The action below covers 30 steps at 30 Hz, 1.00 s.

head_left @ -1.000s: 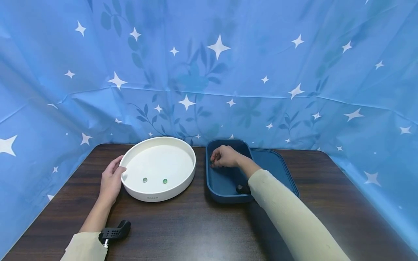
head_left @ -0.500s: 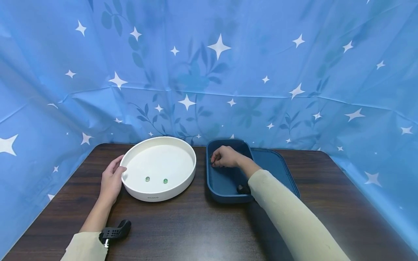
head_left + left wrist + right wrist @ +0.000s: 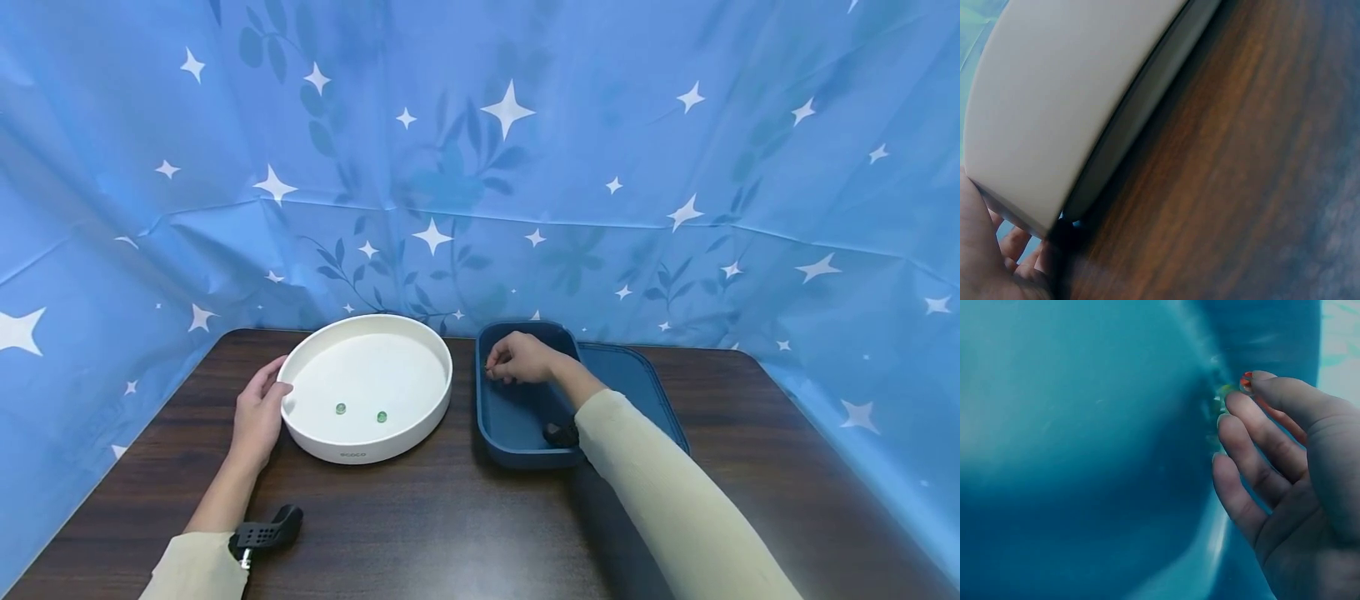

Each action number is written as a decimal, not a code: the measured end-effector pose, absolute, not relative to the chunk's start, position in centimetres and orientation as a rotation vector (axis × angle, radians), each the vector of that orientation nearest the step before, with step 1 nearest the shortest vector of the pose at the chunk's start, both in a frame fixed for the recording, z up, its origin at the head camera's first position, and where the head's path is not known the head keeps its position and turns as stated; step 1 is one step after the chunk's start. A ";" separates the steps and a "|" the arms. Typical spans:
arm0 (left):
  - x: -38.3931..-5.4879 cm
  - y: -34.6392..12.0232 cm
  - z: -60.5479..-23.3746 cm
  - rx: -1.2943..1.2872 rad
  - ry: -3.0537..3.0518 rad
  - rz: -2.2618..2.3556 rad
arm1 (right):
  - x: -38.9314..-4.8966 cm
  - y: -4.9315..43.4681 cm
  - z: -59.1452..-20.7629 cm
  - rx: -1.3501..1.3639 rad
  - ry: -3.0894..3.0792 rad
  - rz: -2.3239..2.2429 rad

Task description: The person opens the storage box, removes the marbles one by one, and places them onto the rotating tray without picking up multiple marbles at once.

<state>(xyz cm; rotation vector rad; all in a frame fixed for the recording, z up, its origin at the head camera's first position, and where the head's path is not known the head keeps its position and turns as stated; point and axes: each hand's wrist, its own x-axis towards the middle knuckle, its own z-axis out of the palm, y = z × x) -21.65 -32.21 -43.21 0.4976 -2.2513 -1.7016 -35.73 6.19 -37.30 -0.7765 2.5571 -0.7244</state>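
My left hand (image 3: 257,414) grips the left rim of a round white tray (image 3: 364,455), thumb over the rim and fingers outside it. Two small green glass marbles, one (image 3: 341,408) left of the other (image 3: 382,417), lie in the tray's front half. Inside a deep blue rectangular bin (image 3: 487,429), my right hand (image 3: 522,358) is at the left wall. Its thumb and index fingertip pinch a glass marble (image 3: 1246,382) with red-orange in it. Behind the other fingertips, greenish-yellow glass (image 3: 1219,400) shows along the bin's wall, partly hidden.
A flat blue tray (image 3: 626,379) lies under and to the right of the bin. Dark wood table (image 3: 420,525) extends in front of both containers. A blue curtain (image 3: 480,167) with white stars hangs right behind the table's back edge. Each wrist wears a black camera (image 3: 268,531).
The left green marble in the white tray has rolled slightly right and back. The right hand stays at the bin's left wall with only small finger motion. The left hand keeps its grip.
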 end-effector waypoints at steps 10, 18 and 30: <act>-21.7 -32.2 -43.1 0.491 -2.260 -1.692 | -35.5 5.9 -35.0 -0.837 2.554 -0.809; -21.7 -32.3 -43.1 0.498 -2.255 -1.690 | -34.6 3.9 -33.4 -0.928 2.551 -0.820; -21.8 -32.2 -43.2 0.486 -2.265 -1.691 | -33.0 0.0 -33.0 -0.954 2.534 -0.873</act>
